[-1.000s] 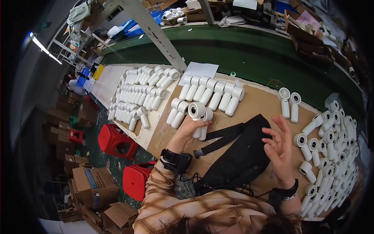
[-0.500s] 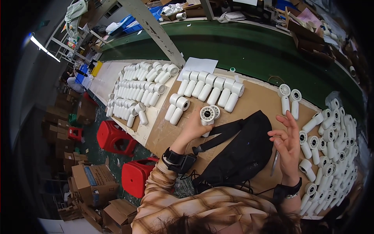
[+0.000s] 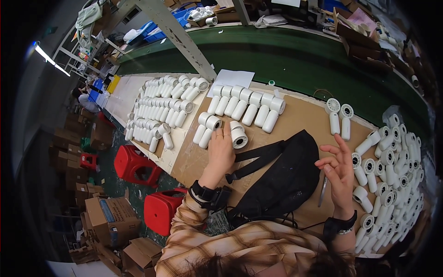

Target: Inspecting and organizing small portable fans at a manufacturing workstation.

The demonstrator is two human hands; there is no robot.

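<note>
My left hand [image 3: 221, 151] is closed around two white handheld fans [image 3: 238, 136]; their round heads show at its right side, while its fingers hide the handles. Just left of it, a pair of similar fans [image 3: 207, 125] lies on the brown board. Beyond these runs a row of several white fans [image 3: 250, 107]. My right hand [image 3: 339, 173] hovers over the right part of the board, its fingers loosely spread and nothing seen in them. A thin metallic tool [image 3: 322, 193] shows beside that hand. Between my hands lies a black bag [image 3: 281, 177] with a strap.
A big heap of white fans [image 3: 392, 184] fills the right side, with two more fans [image 3: 339, 119] apart from it. Rows of fans [image 3: 161, 108] cover the left table. A green conveyor belt [image 3: 286, 60] runs behind. Red stools [image 3: 159, 212] and cardboard boxes [image 3: 110, 217] stand at lower left.
My left hand has moved left with the two fans, up beside the pair on the board, and their heads have turned. My right hand stays nearly where it was.
</note>
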